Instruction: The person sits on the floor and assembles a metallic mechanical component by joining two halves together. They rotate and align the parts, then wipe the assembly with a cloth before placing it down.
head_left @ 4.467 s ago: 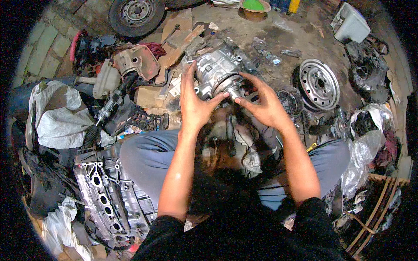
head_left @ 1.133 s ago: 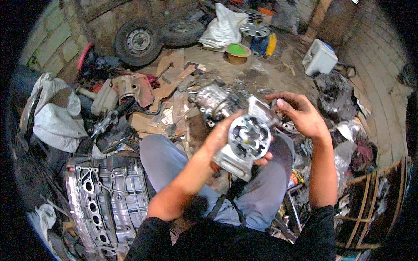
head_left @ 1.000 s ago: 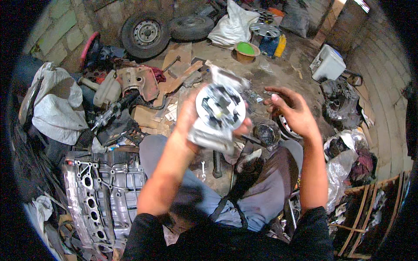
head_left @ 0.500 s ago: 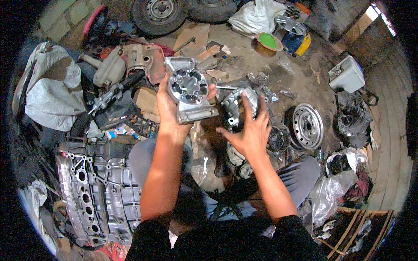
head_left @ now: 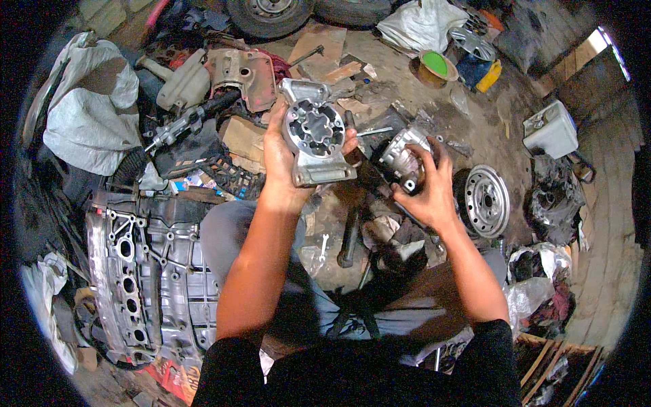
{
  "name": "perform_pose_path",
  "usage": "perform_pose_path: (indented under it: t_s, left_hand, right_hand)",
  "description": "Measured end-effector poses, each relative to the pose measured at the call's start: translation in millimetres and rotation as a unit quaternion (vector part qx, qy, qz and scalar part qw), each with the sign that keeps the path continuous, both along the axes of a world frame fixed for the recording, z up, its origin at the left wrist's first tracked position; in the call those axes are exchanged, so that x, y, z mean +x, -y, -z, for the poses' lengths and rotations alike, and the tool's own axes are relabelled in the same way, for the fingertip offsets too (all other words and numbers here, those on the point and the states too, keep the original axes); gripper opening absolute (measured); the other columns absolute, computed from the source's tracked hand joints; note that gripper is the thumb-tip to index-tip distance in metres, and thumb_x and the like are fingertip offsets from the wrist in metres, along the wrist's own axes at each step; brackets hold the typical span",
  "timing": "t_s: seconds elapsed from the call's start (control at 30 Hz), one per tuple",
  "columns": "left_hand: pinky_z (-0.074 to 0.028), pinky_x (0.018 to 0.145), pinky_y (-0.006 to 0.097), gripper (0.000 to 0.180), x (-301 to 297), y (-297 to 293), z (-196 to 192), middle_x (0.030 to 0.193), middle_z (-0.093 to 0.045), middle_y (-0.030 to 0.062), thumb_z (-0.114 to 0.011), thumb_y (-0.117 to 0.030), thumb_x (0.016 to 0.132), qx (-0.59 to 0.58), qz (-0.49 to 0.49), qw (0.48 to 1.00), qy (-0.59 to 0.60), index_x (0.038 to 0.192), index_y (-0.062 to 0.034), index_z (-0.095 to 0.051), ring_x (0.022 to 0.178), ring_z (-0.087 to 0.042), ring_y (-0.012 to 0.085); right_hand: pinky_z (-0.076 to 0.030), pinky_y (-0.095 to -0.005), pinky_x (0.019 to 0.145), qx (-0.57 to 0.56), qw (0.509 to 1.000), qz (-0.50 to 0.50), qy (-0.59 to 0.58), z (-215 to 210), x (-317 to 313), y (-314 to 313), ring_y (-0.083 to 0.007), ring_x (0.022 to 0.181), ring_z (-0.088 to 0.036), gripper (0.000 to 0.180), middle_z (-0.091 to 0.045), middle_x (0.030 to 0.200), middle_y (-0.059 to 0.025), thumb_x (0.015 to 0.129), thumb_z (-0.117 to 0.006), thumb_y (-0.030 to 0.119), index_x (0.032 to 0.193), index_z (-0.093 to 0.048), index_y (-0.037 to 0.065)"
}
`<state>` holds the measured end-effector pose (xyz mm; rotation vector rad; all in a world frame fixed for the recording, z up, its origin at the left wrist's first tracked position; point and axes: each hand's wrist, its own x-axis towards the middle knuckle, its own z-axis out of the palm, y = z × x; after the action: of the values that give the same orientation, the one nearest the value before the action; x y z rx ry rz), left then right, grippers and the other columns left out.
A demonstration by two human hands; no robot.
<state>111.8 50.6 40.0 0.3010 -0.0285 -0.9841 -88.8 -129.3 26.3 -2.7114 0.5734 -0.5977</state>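
My left hand (head_left: 279, 157) grips a silver cast-metal housing (head_left: 313, 132) with a round bored face, held upright in front of me. My right hand (head_left: 426, 191) closes on a second silver metal pump-like part (head_left: 401, 157), lower and to the right, close to the ground. The two parts are apart, about a hand's width. I sit on the dirt floor with my legs bent, and a dark rod (head_left: 350, 234) lies between my knees.
A large grey engine block (head_left: 139, 271) lies at my left. A steel wheel rim (head_left: 485, 200) is at the right, a white plastic tank (head_left: 550, 129) beyond it. Tyres (head_left: 268, 10), a white sack (head_left: 81, 108), cardboard (head_left: 319, 47) and scattered metal parts surround me.
Both hands were together on one assembly. The housing has come off in my left hand and moved up and left, while my right hand dropped onto the remaining part near the ground.
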Motion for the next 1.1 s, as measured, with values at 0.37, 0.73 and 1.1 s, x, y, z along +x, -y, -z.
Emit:
perform_pose_path:
  t_s: [0.37,0.73,1.1]
  left_hand:
    - [-0.059,0.079,0.056,0.056,-23.0,33.3,28.0,0.103,-0.065,0.0170,-0.048,-0.052,0.096,0.139,0.014,0.990,-0.002,0.123,-0.0036,-0.055,0.089,-0.067,0.0406]
    - [-0.060,0.071,0.045,0.044,-26.4,90.5,68.1,0.099,-0.069,0.0115,-0.048,-0.047,0.099,0.139,0.020,0.990,0.028,0.115,-0.0086,-0.060,0.083,-0.070,0.0270]
    - [-0.055,0.071,0.031,0.034,-24.7,103.3,73.6,0.094,-0.069,0.0037,-0.059,-0.037,0.093,0.200,-0.060,0.978,0.009,0.110,-0.0082,-0.066,0.078,-0.067,0.0150]
  right_hand:
    - [-0.021,-0.0523,0.117,0.026,0.981,-0.191,-0.033,-15.9,-15.5,89.9,-0.0405,0.144,-0.028,0.072,-0.039,0.152,-0.0192,0.070,-0.073,0.047,0.131,-0.056,0.010]
    - [-0.019,-0.0517,0.119,0.044,0.984,-0.172,-0.022,-15.7,-10.5,92.9,-0.0416,0.144,-0.027,0.067,-0.039,0.152,-0.0174,0.067,-0.063,0.021,0.133,-0.056,0.013]
    - [-0.021,-0.0427,0.118,0.272,0.944,0.165,0.087,26.1,-30.6,61.6,-0.0348,0.142,-0.029,0.092,-0.031,0.153,-0.0226,0.082,-0.076,0.033,0.153,-0.025,0.001]
